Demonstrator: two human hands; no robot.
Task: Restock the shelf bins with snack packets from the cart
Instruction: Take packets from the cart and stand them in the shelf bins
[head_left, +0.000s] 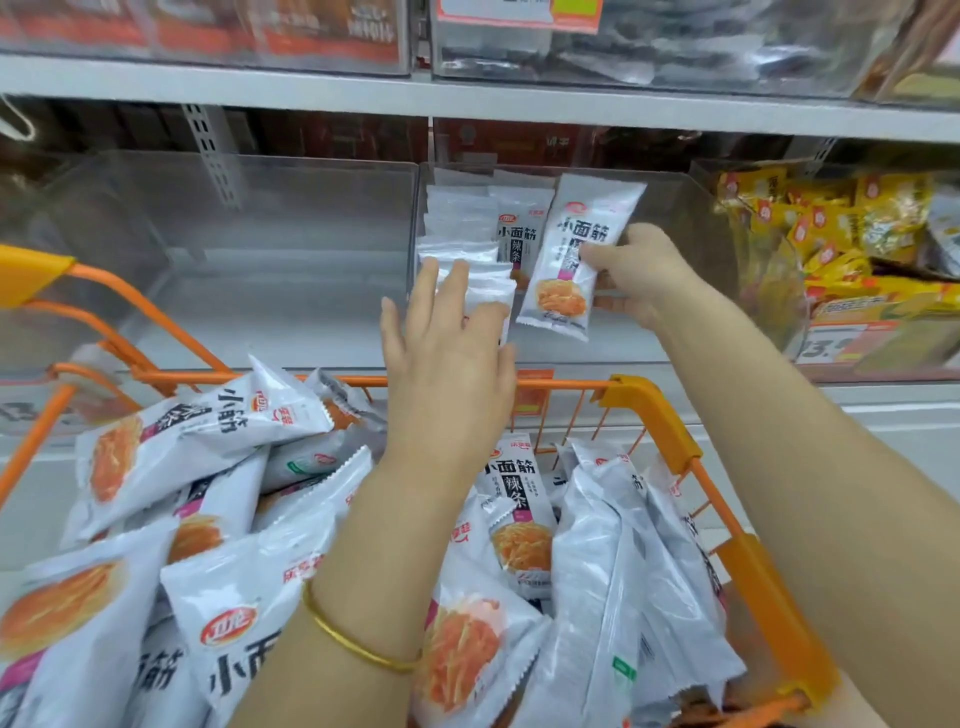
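My right hand (641, 273) pinches one white snack packet (574, 254) upright inside the clear middle shelf bin (675, 208). A short row of the same packets (467, 244) stands at the left side of that bin. My left hand (449, 343) reaches up with straight fingers and touches the front of that row. Below, the orange cart (654, 410) holds several more white packets (208, 431) in a loose heap.
A clear bin (260, 234) to the left holds no packets. At the right, a bin of yellow packets (841, 228) carries an orange price tag (836, 345). The shelf board (467, 106) above bears more clear bins.
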